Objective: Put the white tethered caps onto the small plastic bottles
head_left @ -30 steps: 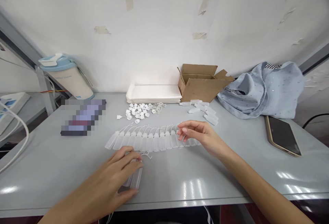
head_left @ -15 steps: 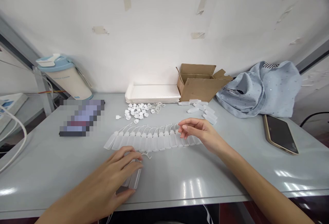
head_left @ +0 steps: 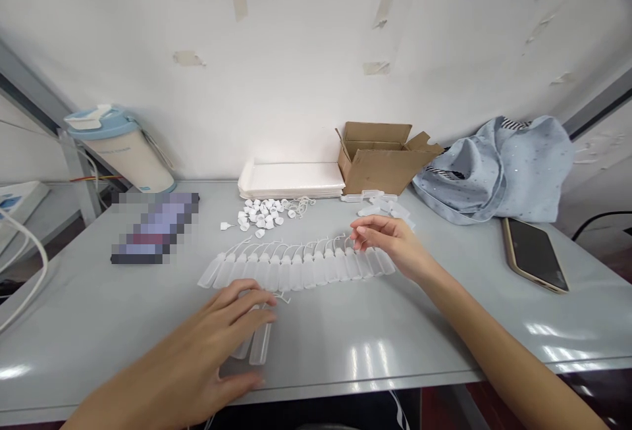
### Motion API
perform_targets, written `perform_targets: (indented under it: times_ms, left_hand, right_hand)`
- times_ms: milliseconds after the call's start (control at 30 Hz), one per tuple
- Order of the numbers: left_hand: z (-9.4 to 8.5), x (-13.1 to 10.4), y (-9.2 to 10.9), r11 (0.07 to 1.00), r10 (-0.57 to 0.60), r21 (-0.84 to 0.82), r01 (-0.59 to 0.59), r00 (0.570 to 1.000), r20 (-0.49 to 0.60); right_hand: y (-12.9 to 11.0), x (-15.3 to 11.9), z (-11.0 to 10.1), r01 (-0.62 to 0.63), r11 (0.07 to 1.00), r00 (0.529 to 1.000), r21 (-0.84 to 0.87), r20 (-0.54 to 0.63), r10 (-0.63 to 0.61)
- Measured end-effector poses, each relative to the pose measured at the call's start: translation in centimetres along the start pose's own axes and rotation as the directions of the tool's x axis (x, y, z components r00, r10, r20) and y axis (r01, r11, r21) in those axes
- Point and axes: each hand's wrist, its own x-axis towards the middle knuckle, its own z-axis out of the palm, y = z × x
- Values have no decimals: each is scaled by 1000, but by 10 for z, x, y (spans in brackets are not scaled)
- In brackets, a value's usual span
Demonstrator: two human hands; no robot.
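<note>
Head view: we spread our left hand (head_left: 212,338) over loose tubes (head_left: 260,346) on the desk (head_left: 345,331) and curl our right hand (head_left: 397,243), pinch unclear, by the tube row (head_left: 285,274), likely aligned to separate cords (head_left: 239,244).

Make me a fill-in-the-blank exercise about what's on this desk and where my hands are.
My ____ hand is over the small translucent bottles nearest the front edge of the desk.
My ____ hand is at one end of the long row of bottles.
The brown cardboard box stands with its top flaps ____.
The phone with the dark screen lies in front of the pale ____ bag.

Missing words: left; right; open; blue.
</note>
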Motion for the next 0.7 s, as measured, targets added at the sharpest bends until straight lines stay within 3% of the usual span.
perform_targets:
  times_ms: [67,133,200,300,500,700]
  left_hand:
    - [-6,9,-1,1000,-11,-27,11,1000,-2]
    - [-12,22,-6,998,-23,-60,22,999,-24]
    - [-14,41,-16,996,-15,-86,7,995,-94]
    - [-13,77,-40,997,-29,-70,21,992,-120]
    - [-4,148,-82,991,-85,84,104,975,-203]
    - [9,179,-94,993,-67,75,87,969,-237]
  right_hand:
    - [3,5,-7,46,996,997,-73,-59,-51]
    - [9,11,-14,125,957,978,-262,-128,-163]
    - [16,18,-21,192,839,931,-509,-175,-320]
    - [24,26,-31,226,698,875,-679,-173,-451]
    - [32,36,-49,290,499,851,-817,-19,-525]
    - [43,41,-55,323,387,870,-863,110,-481]
